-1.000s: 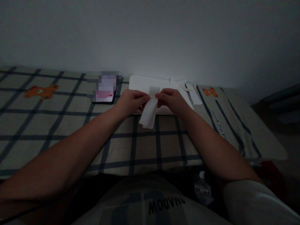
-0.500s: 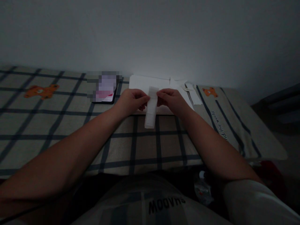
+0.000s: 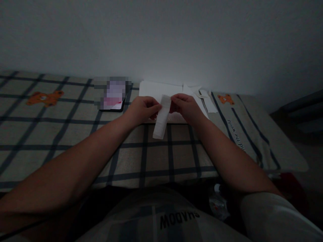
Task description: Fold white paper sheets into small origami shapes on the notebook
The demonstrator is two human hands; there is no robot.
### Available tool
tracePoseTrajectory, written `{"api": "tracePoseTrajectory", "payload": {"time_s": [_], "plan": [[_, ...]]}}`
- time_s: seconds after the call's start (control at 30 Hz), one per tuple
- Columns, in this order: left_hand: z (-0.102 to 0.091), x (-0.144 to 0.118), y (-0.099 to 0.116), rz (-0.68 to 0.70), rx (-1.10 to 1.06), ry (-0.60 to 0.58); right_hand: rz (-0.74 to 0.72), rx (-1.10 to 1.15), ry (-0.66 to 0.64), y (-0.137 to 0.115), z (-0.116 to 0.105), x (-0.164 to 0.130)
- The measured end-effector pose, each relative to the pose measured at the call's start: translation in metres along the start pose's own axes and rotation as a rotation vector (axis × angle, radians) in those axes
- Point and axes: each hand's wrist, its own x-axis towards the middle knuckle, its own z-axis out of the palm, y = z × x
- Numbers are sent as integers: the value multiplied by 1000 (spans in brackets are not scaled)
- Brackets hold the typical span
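From my end of the link, I see both hands nearly meeting, each closed to a small pinch. The left hand (image 3: 144,110) has thumb and finger at the left edge of a white paper strip (image 3: 161,119); the right hand (image 3: 183,105) nips its upper right corner. The curled fingers behind are too dark for me to make out. The strip is between the hands, upper end just above the fingertips, lower end hanging free toward the wearer.

My main worry is a tear: the strip looks thin, and the two pinches sit so close that uneven pulling would load one short stretch of edge. The right hand has only a corner, so it could slip off, and the loose tail could swing or crease skewed. The dim light makes any fold line hard for me to judge.

Right under the hands lies a white pad (image 3: 157,88), which blends with the strip. Just beyond the right hand are paper scraps (image 3: 210,103) with a narrow dark thing I can't identify; a sideways sweep could scatter them. Near the left hand, on its outer side, a phone (image 3: 116,107) would catch a wide elbow or wrist. The checked cloth (image 3: 130,153) spreads beneath everything, and a wall (image 3: 161,43) behind limits forward reach.
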Motion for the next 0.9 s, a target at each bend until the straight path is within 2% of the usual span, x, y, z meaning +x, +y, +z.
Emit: {"api": "tracePoseTrajectory", "payload": {"time_s": [0.23, 0.43, 0.6, 0.73, 0.9], "plan": [[0, -1, -1, 46, 15, 83, 41, -74, -120, 3, 0, -3], [1, 0, 0, -6, -73, 71, -48, -202, -16, -1, 0, -4], [1, -1, 1, -75, -116, 29, -83, -219, 50, 1, -2, -2], [1, -3, 4, -74, -93, 19, -83, -171, 63, 3, -3, 0], [1, -1, 1, 1, -46, 82, -51, -78, 16, 4, -2, 1]]}}
